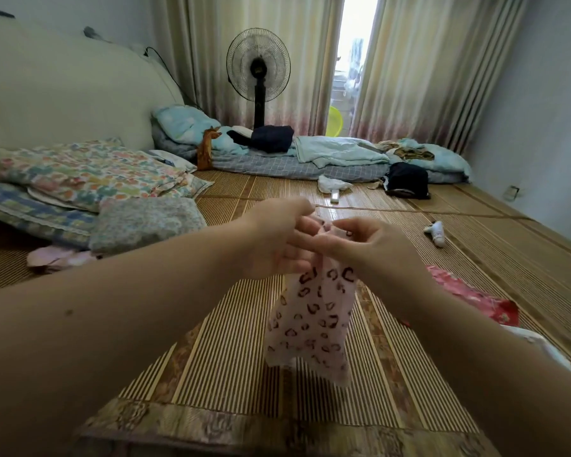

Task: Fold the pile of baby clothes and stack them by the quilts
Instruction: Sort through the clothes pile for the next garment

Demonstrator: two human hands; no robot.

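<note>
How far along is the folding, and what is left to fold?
Looks done: one pink piece lies by the quilts, apparently folded. In hand: the left hand and right hand pinch the top of a leopard-print garment, hanging unfolded over the mat. Left: a red garment and a white garment lie loose at the right.
</note>
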